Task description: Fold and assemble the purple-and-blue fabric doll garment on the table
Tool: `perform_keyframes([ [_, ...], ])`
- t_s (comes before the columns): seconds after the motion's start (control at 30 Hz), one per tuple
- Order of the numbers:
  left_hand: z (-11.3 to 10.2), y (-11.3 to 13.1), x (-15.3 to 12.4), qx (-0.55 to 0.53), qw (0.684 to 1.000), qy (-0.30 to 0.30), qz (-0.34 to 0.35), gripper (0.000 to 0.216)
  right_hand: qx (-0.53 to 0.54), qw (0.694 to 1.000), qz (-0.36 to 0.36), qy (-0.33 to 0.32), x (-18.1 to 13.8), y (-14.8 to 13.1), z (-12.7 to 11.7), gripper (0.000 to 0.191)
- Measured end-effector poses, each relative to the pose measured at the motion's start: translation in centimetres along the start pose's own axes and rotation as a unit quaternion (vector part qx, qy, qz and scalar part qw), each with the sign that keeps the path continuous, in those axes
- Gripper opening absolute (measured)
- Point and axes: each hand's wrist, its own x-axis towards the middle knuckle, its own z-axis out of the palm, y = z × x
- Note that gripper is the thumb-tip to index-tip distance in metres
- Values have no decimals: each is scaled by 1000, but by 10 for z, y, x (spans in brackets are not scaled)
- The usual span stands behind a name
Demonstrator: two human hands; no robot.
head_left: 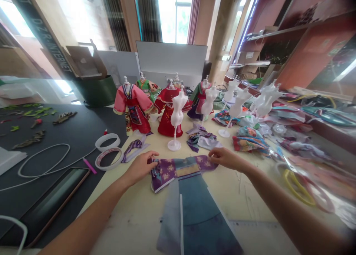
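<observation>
— Black matting [55, 147] is seen at the far left, with two tape rings [108, 141] laid at its near edge. What is met next?

— The left hand [141, 166] is rested on the cream table [133, 218]. Its fingers are curled close together, and the left sleeve end of a doll dress [191, 203] is pinched in them.

— How is the dress placed?

— It is spread flat on the table, straight in front of the person and between the two hands. Its purple sleeve band [180, 169] is stretched crosswise from one hand to the other, so the band's long axis is run left to right. The blue skirt is fanned out toward the person's body, at right angles to the band.

— And further right?

— The right hand [226, 158] is set at the opposite sleeve tip, with its fingertips drawn together on the cloth. Whether the cloth is nipped or only pressed there cannot be told.

— Is one hand nearer than the other?

— Neither is favoured; each end of the band is touched by its own hand, and the skirt is left untouched below both.

— What is found beyond?

— A bare white mannequin [178, 114] is stood just behind the band, and heaped fabric [249, 141] is piled to its right.
</observation>
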Motion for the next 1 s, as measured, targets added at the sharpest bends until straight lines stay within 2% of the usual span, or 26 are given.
perform_keyframes([
  [0.27,-1,-7,-7,17,997,62,-30,40,39,995,29,82,-2,12,14,28],
  [0.47,-3,-6,-14,-31,998,47,-37,39,82,986,35,138,-1,23,22,31],
  [0.77,-6,-6,-18,-63,992,97,-55,43,136,976,45,165,-5,19,26,33],
  [1.0,-6,-12,-23,-54,992,87,-72,40,161,969,43,180,-5,17,29,31],
])
